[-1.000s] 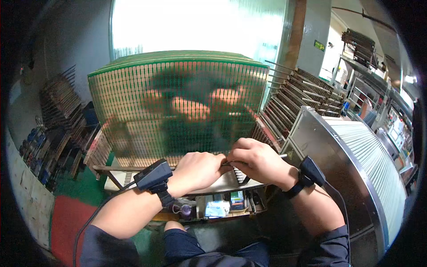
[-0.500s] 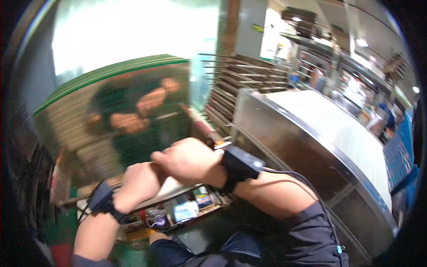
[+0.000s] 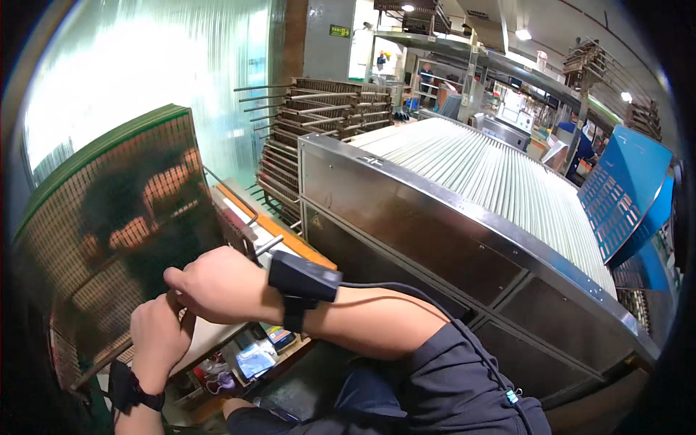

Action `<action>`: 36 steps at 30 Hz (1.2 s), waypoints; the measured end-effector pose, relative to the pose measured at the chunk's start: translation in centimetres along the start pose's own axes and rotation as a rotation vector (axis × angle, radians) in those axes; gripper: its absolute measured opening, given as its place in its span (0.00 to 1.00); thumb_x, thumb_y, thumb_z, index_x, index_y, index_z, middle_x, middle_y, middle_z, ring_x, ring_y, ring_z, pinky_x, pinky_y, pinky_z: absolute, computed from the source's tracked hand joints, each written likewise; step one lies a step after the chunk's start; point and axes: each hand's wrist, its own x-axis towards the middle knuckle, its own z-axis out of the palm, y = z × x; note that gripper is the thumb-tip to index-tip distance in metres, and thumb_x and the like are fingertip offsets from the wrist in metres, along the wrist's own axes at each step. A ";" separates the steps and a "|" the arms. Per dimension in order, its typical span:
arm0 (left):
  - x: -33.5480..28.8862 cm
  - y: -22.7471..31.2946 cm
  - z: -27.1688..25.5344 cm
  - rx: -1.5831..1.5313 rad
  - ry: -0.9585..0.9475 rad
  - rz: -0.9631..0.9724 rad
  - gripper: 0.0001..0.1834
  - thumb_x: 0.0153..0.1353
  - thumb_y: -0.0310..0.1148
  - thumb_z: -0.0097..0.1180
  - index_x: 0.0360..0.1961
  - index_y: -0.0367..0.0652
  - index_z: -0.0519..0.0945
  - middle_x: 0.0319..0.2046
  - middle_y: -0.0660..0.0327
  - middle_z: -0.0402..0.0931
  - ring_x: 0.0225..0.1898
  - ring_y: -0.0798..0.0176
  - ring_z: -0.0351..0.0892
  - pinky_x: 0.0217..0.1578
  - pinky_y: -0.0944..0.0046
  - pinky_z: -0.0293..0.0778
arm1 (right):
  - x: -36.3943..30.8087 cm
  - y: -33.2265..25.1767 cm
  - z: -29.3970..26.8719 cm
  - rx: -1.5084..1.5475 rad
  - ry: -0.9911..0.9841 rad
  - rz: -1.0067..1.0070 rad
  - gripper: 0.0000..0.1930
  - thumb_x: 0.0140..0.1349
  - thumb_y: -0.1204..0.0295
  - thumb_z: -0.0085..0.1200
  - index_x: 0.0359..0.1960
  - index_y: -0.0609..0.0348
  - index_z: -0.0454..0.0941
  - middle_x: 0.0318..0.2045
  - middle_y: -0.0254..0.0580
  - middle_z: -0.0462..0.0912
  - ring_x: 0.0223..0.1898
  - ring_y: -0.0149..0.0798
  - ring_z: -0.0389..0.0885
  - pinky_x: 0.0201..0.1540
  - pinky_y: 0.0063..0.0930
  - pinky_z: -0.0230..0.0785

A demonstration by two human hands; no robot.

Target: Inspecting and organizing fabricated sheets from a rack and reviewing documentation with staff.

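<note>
My left hand (image 3: 156, 335) and my right hand (image 3: 222, 287) meet at the lower left, fingers curled and touching. Whatever lies between the fingers, if anything, is hidden. A black device is strapped on each wrist. Just beyond my hands stands a stack of upright panels (image 3: 130, 196) with green edges. The front panel is shiny, with a grid pattern, and it mirrors arms and hands. Both hands are held before its lower right part; contact with it cannot be made out.
A metal conveyor (image 3: 406, 196) with rows of pale rollers runs along the right. Brown racks (image 3: 290, 138) are stacked behind it, and blue perforated panels (image 3: 627, 192) lean at its far right. Under my arms an open drawer (image 3: 272, 366) holds small packets. Clear strip curtains (image 3: 246, 101) hang behind the panels.
The view has swung to the right, so the panels and my hands sit farther left and more of the conveyor shows. My hands stay together with fingers curled.
</note>
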 end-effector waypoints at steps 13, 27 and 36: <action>1.0 -4.0 0.6 0.105 0.002 0.166 0.13 0.56 0.37 0.67 0.28 0.40 0.78 0.25 0.54 0.80 0.27 0.46 0.79 0.31 0.52 0.74 | -15.6 12.0 6.6 0.802 0.791 0.622 0.21 0.69 0.76 0.48 0.63 0.67 0.70 0.47 0.49 0.87 0.46 0.37 0.85 0.49 0.28 0.75; 0.5 -10.9 0.1 0.056 -0.139 0.133 0.34 0.68 0.63 0.43 0.27 0.38 0.72 0.23 0.51 0.67 0.25 0.44 0.70 0.27 0.51 0.64 | -11.7 11.9 16.0 0.704 0.406 0.499 0.31 0.64 0.70 0.55 0.67 0.69 0.63 0.62 0.64 0.71 0.64 0.60 0.71 0.67 0.43 0.63; 1.2 -10.6 0.1 0.018 -0.232 0.074 0.36 0.65 0.67 0.45 0.28 0.38 0.74 0.23 0.52 0.70 0.26 0.44 0.73 0.28 0.53 0.66 | -4.2 12.8 22.6 0.843 0.300 0.638 0.31 0.63 0.68 0.53 0.65 0.72 0.64 0.59 0.69 0.72 0.61 0.63 0.72 0.66 0.43 0.65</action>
